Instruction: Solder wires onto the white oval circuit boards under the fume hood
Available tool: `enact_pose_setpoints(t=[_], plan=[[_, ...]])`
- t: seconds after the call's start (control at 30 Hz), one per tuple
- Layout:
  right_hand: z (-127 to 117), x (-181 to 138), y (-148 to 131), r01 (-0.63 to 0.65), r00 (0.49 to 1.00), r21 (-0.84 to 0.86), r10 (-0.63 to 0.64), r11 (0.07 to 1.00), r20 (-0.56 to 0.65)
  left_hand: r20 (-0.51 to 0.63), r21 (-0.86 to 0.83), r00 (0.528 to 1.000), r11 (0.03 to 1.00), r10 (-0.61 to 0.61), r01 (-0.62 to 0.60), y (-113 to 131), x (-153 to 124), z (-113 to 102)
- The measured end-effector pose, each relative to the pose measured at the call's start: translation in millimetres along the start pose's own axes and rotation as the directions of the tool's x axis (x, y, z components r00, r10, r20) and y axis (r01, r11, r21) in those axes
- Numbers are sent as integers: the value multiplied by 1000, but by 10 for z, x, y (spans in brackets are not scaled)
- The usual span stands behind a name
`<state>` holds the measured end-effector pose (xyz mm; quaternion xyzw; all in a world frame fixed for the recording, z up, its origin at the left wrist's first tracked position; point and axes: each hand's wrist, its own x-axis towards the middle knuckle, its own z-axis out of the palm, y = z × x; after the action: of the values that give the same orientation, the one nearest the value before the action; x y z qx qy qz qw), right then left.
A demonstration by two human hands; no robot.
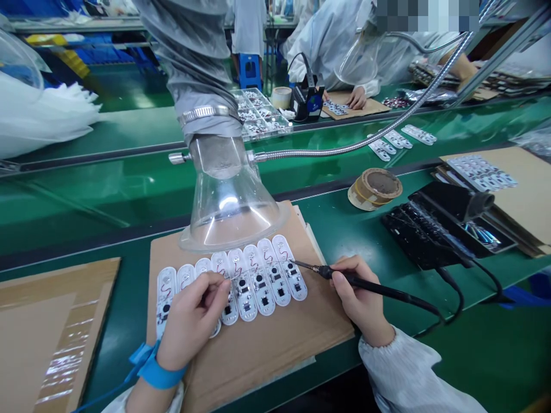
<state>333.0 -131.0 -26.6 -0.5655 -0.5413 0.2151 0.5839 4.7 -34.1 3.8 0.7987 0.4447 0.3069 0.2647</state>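
A row of several white oblong circuit boards (258, 278) lies on a brown cardboard sheet (275, 344) on the green bench. My right hand (359, 298) is closed round a black soldering iron (379, 288), its tip touching the rightmost board. My left hand (193, 318), with a blue wrist strap, rests on the left boards with thumb and fingers pinched together; what they hold is too thin to make out. A clear fume-extraction funnel (228, 201) hangs just above the row.
A tape roll (375, 188) and a black iron stand (447, 221) sit to the right. More cardboard (47, 332) lies at left. Across the green conveyor (107, 189), other people in white coats work near trays (258, 115) of boards.
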Motion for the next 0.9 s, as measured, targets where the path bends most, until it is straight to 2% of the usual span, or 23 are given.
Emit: enact_pose_setpoints(t=[0.5, 0.9], plan=[[-3, -10, 14, -17, 998, 56, 20, 998, -56, -2, -44, 999, 998, -55, 54, 60, 14, -16], [-13, -10, 14, -26, 999, 24, 24, 999, 46, -31, -14, 998, 998, -57, 56, 41, 23, -25]])
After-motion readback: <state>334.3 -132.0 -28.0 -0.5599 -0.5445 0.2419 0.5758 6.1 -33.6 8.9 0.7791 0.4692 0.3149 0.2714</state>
